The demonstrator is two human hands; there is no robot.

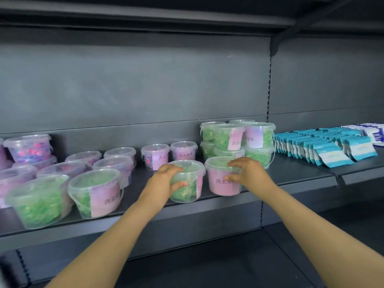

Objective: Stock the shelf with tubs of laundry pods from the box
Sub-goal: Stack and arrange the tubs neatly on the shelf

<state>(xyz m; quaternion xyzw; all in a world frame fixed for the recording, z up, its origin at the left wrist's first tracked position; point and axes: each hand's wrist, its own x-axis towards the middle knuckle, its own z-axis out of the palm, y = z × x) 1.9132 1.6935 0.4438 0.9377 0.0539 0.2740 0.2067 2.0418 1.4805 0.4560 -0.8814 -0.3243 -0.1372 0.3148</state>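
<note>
Two clear tubs of green laundry pods stand side by side at the front of the dark shelf. My left hand grips the left tub, fingers over its lid rim and thumb on its side. My right hand grips the right tub, whose pink label faces me. Behind them stands a stack of green-pod tubs, two high. The box is not in view.
Two more green tubs sit at the front left, with several tubs of pink and blue pods behind. Rows of blue and white sachets fill the shelf's right part. Another shelf hangs above, and a lower one lies below.
</note>
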